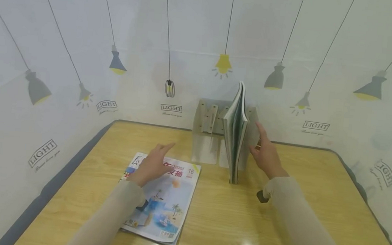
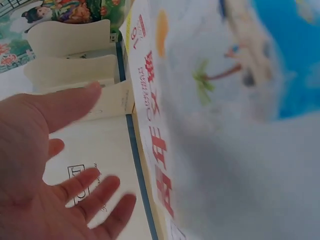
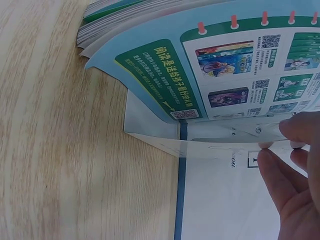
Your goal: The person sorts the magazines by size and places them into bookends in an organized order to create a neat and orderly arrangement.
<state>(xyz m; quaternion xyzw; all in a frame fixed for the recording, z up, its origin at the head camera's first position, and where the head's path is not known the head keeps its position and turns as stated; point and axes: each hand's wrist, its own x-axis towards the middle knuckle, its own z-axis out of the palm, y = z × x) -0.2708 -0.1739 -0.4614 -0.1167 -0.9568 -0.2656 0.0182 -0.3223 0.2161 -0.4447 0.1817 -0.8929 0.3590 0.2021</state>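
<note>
A translucent rack with upright dividers (image 1: 205,149) stands at the table's back. In its right part, magazines (image 1: 233,140) stand upright, slightly fanned; the right wrist view shows a blue and green back cover (image 3: 145,65). My right hand (image 1: 268,156) is at the rack's right end, its thumb and fingertips pinching the edge of the clear end panel (image 3: 170,145). My left hand (image 1: 153,165), fingers spread and relaxed, hovers over a flat stack of magazines (image 1: 166,200) and holds nothing. The left wrist view shows it (image 2: 65,165) beside the top cover (image 2: 210,150).
The wooden table (image 1: 222,230) has a dark edge and is enclosed by a pale cloth (image 1: 203,24) printed with lamps and the word LIGHT. The flat stack lies left of the rack and nearer to me. A dark band (image 1: 262,196) is on my right wrist.
</note>
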